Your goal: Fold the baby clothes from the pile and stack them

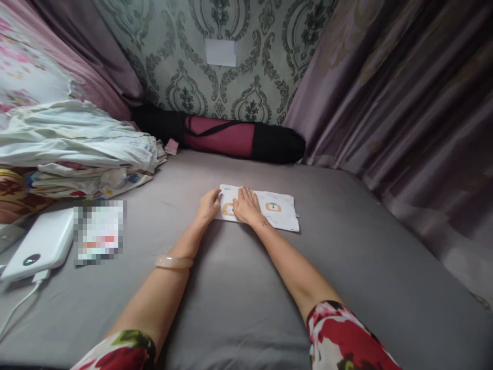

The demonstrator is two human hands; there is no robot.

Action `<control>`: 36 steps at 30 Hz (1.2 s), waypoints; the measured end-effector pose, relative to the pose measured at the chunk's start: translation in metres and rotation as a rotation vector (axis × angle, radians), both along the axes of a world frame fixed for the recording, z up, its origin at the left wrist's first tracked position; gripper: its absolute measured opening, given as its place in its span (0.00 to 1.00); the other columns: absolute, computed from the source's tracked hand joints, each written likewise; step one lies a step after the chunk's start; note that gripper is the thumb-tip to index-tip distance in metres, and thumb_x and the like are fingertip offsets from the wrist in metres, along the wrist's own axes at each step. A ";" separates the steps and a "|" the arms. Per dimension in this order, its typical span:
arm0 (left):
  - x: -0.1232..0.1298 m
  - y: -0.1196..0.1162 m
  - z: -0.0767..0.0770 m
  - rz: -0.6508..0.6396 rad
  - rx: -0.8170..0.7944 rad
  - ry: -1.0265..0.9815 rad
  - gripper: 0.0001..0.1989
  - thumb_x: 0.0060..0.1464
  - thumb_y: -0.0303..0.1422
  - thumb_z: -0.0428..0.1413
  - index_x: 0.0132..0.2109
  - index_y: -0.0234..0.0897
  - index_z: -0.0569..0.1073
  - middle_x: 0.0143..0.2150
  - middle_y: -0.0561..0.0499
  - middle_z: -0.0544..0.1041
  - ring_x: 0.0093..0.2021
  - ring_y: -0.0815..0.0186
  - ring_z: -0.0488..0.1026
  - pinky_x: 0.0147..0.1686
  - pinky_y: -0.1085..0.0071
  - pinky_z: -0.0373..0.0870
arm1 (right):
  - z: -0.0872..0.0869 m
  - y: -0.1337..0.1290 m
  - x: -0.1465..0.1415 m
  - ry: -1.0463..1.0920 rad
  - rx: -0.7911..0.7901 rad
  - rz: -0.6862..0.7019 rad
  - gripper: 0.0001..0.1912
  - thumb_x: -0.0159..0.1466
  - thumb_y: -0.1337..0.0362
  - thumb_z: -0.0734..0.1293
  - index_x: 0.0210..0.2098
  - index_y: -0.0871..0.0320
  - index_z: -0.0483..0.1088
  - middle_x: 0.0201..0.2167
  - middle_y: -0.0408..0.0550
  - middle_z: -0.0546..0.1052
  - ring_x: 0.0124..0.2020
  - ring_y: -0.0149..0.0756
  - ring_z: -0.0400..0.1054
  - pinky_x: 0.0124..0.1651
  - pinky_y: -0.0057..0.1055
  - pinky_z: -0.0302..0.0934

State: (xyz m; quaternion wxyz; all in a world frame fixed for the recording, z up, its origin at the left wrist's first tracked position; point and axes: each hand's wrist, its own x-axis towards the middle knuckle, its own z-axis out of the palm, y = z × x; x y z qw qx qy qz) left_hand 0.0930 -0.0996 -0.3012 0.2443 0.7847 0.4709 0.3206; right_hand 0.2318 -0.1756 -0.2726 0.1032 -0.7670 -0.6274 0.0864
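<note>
A folded white cloth printed with orange lion faces lies flat on the grey bed sheet, longer from side to side than it is deep. My right hand rests palm down on it, left of its middle, with the fingers stretched out and partly covering one lion face. At the cloth's left edge, my left hand is closed, its thumb along the edge and the other fingertips hidden from view. A pale bangle circles my left forearm.
Piled, folded clothes are on the left. A white power bank with a plugged-in cable lies nearer, beside a blurred-out item. Along the patterned wall stretches a black and maroon long bag. Curtains hang at right.
</note>
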 end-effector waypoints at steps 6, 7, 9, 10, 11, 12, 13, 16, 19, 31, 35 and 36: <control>-0.004 -0.001 0.010 0.098 -0.086 -0.084 0.20 0.58 0.25 0.45 0.52 0.34 0.76 0.51 0.43 0.79 0.53 0.59 0.75 0.56 0.63 0.68 | 0.001 0.012 -0.020 -0.006 0.064 -0.003 0.32 0.71 0.59 0.50 0.69 0.72 0.50 0.71 0.59 0.50 0.72 0.47 0.39 0.71 0.46 0.31; -0.005 -0.001 0.011 0.106 -0.092 -0.095 0.20 0.58 0.25 0.45 0.52 0.33 0.76 0.52 0.43 0.79 0.54 0.59 0.74 0.56 0.64 0.68 | 0.000 0.012 -0.022 -0.009 0.073 -0.008 0.31 0.71 0.59 0.50 0.68 0.72 0.51 0.71 0.59 0.51 0.72 0.46 0.39 0.71 0.46 0.30; -0.006 -0.001 0.013 0.120 -0.109 -0.123 0.21 0.58 0.25 0.44 0.53 0.32 0.76 0.53 0.43 0.78 0.55 0.59 0.73 0.57 0.64 0.67 | -0.003 0.012 -0.025 -0.018 0.088 -0.018 0.31 0.71 0.59 0.50 0.68 0.72 0.51 0.71 0.58 0.51 0.72 0.46 0.39 0.71 0.45 0.30; -0.006 0.000 0.014 0.130 -0.118 -0.137 0.21 0.58 0.24 0.44 0.53 0.31 0.76 0.53 0.42 0.78 0.56 0.60 0.73 0.58 0.65 0.66 | -0.004 0.012 -0.025 -0.024 0.094 -0.022 0.32 0.71 0.59 0.51 0.68 0.72 0.51 0.71 0.58 0.51 0.72 0.45 0.38 0.71 0.45 0.30; -0.006 0.000 0.015 0.142 -0.127 -0.149 0.21 0.57 0.24 0.44 0.52 0.31 0.76 0.53 0.42 0.78 0.56 0.60 0.73 0.58 0.65 0.66 | -0.004 0.013 -0.024 -0.027 0.095 -0.024 0.32 0.70 0.59 0.51 0.68 0.72 0.51 0.71 0.58 0.51 0.72 0.45 0.38 0.71 0.45 0.30; -0.006 0.000 0.015 0.152 -0.136 -0.159 0.21 0.57 0.24 0.44 0.52 0.30 0.76 0.53 0.42 0.78 0.56 0.60 0.73 0.58 0.65 0.66 | -0.005 0.014 -0.024 -0.028 0.088 -0.025 0.32 0.70 0.59 0.51 0.68 0.72 0.51 0.71 0.58 0.51 0.72 0.46 0.38 0.71 0.45 0.30; -0.007 0.000 0.015 0.157 -0.142 -0.167 0.21 0.57 0.24 0.44 0.52 0.30 0.76 0.53 0.42 0.78 0.55 0.60 0.73 0.58 0.65 0.66 | -0.005 0.016 -0.023 -0.025 0.076 -0.025 0.32 0.70 0.59 0.51 0.68 0.72 0.51 0.71 0.58 0.50 0.72 0.46 0.39 0.70 0.45 0.31; -0.007 0.001 0.015 0.152 -0.140 -0.182 0.21 0.56 0.24 0.44 0.51 0.30 0.76 0.53 0.42 0.78 0.55 0.61 0.73 0.58 0.65 0.66 | -0.005 0.023 -0.028 -0.010 0.056 -0.020 0.32 0.71 0.59 0.51 0.68 0.72 0.51 0.71 0.59 0.51 0.71 0.47 0.40 0.70 0.46 0.31; -0.008 0.004 0.012 0.160 -0.136 -0.199 0.21 0.55 0.24 0.44 0.51 0.30 0.76 0.52 0.42 0.79 0.54 0.61 0.74 0.58 0.65 0.67 | -0.007 0.027 -0.037 -0.012 0.101 0.001 0.31 0.71 0.59 0.50 0.68 0.72 0.51 0.70 0.59 0.52 0.71 0.46 0.41 0.70 0.45 0.29; -0.010 0.013 0.002 0.200 -0.133 -0.292 0.19 0.54 0.26 0.44 0.47 0.31 0.76 0.48 0.42 0.80 0.50 0.61 0.75 0.55 0.63 0.69 | -0.009 0.038 -0.052 -0.039 0.103 0.029 0.31 0.71 0.60 0.49 0.69 0.70 0.49 0.71 0.60 0.50 0.72 0.45 0.38 0.70 0.47 0.28; -0.012 0.016 -0.001 0.220 -0.139 -0.315 0.19 0.55 0.27 0.44 0.48 0.31 0.76 0.48 0.41 0.79 0.50 0.61 0.75 0.54 0.64 0.69 | -0.007 0.038 -0.063 -0.051 0.058 0.100 0.31 0.71 0.60 0.50 0.69 0.72 0.49 0.72 0.60 0.47 0.72 0.45 0.36 0.70 0.45 0.29; -0.012 0.017 -0.003 0.223 -0.141 -0.319 0.19 0.56 0.28 0.44 0.48 0.31 0.75 0.48 0.41 0.79 0.50 0.61 0.75 0.54 0.64 0.69 | -0.009 0.038 -0.065 -0.054 0.041 0.107 0.32 0.71 0.60 0.50 0.69 0.72 0.49 0.72 0.60 0.47 0.72 0.45 0.35 0.70 0.45 0.29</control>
